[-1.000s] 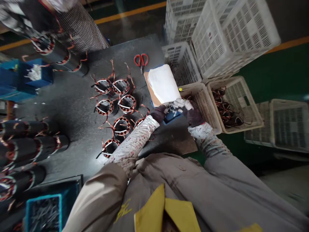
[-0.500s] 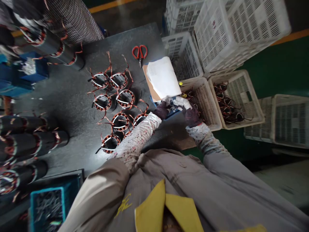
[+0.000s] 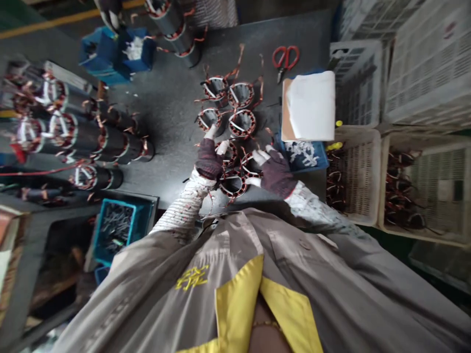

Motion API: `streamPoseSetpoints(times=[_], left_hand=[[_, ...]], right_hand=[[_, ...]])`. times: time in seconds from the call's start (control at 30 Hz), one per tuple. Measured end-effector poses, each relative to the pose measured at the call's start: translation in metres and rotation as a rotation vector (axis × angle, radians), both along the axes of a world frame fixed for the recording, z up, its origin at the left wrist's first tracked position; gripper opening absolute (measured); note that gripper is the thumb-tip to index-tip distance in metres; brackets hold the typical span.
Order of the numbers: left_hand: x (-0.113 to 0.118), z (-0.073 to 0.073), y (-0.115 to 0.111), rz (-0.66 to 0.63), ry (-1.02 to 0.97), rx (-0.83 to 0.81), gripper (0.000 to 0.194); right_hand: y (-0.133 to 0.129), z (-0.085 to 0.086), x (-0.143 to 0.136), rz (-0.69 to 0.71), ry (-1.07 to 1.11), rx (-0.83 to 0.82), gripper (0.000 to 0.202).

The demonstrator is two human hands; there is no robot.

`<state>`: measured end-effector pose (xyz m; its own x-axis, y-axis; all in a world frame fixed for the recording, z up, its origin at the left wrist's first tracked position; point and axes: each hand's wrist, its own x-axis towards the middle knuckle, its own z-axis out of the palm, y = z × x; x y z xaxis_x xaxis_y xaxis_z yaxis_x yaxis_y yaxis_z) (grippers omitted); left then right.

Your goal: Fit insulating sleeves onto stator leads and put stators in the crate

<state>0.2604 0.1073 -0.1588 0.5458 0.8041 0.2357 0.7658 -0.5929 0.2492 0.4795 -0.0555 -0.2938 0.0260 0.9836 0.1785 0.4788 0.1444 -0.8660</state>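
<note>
Several motor stators with copper windings and white sleeves stand on the grey table. My left hand [image 3: 210, 156], in a dark glove with pale fingertips, has its fingers apart among the left stators, one fingertip at the rim of a stator [image 3: 208, 116]. My right hand [image 3: 275, 171], gloved the same way, spreads thumb and fingers beside the right-hand stator [image 3: 250, 165]. Its thumb reaches toward the front stator [image 3: 233, 184]. Whether either hand presses on a stator is hard to tell. Right of them, a blue bin [image 3: 309, 156] holds small white pieces.
White papers [image 3: 312, 105] on a brown board lie over the blue bin. Red-handled scissors [image 3: 285, 60] lie behind. White crates [image 3: 362, 176] stand at right, some holding wound parts. Stacked stators [image 3: 106, 139] and a teal bin [image 3: 114, 223] are at left. A co-worker's gloved hand [image 3: 110, 14] shows far left.
Both my hands have left the blue bin with white pieces and moved left to the stators. The camera view has shifted, so the table sits further right.
</note>
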Motion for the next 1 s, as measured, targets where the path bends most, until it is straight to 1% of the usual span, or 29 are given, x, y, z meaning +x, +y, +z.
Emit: streamPoseSetpoints(times=[0.07,0.13,0.2,0.27,0.33,0.4,0.43,0.53,0.57,0.6,0.67,0.7,0.73,0.8,0.83,0.87,0.9,0.93,1.0], left_hand=[[-0.038,0.017,-0.007,0.215,0.174,0.065,0.094],[-0.061,0.025,-0.022,0.382,0.446,0.017,0.095],[-0.071,0.029,-0.038,0.450,0.722,-0.074,0.089],[-0.073,0.030,-0.051,0.449,0.886,-0.126,0.083],[-0.071,0.031,-0.061,0.427,0.933,-0.135,0.081],[-0.070,0.030,-0.068,0.394,0.930,-0.144,0.081],[-0.071,0.029,-0.072,0.373,0.922,-0.145,0.081],[-0.079,0.031,-0.079,0.292,0.872,-0.166,0.083],[-0.082,0.034,-0.079,0.246,0.852,-0.199,0.083],[-0.086,0.039,-0.077,0.190,0.839,-0.254,0.081],[-0.089,0.052,-0.063,0.091,0.797,-0.332,0.073],[-0.088,0.059,-0.050,0.064,0.760,-0.315,0.069],[-0.083,0.065,-0.034,0.046,0.711,-0.263,0.067],[-0.063,0.072,0.009,-0.012,0.593,-0.111,0.070],[-0.049,0.073,0.032,-0.060,0.542,-0.054,0.074],[-0.033,0.071,0.056,-0.115,0.510,-0.035,0.077],[-0.017,0.067,0.078,-0.148,0.499,-0.033,0.080],[-0.003,0.062,0.097,-0.155,0.514,-0.043,0.082],[0.018,0.050,0.125,-0.125,0.605,-0.081,0.081]], right_hand=[[0.032,0.036,-0.030,0.177,-0.184,0.031,0.105],[0.062,0.062,-0.055,0.296,-0.338,0.016,0.104],[0.083,0.074,-0.070,0.346,-0.442,-0.026,0.089],[0.090,0.075,-0.076,0.338,-0.495,-0.066,0.067],[0.081,0.069,-0.075,0.306,-0.514,-0.084,0.049],[0.063,0.064,-0.070,0.283,-0.510,-0.101,0.040],[0.052,0.063,-0.068,0.274,-0.496,-0.111,0.041],[0.026,0.066,-0.061,0.246,-0.444,-0.169,0.057],[0.021,0.069,-0.058,0.251,-0.437,-0.207,0.057],[0.019,0.074,-0.054,0.267,-0.438,-0.255,0.052],[0.025,0.085,-0.045,0.314,-0.447,-0.349,0.034],[0.034,0.092,-0.039,0.302,-0.447,-0.365,0.030],[0.046,0.099,-0.033,0.248,-0.447,-0.359,0.032],[0.079,0.112,-0.019,0.050,-0.455,-0.316,0.046],[0.098,0.117,-0.012,-0.038,-0.463,-0.309,0.052],[0.117,0.121,-0.007,-0.086,-0.471,-0.322,0.055],[0.134,0.125,-0.002,-0.081,-0.482,-0.359,0.054],[0.148,0.126,0.001,-0.041,-0.497,-0.403,0.052],[0.166,0.126,0.005,0.071,-0.540,-0.468,0.048]])
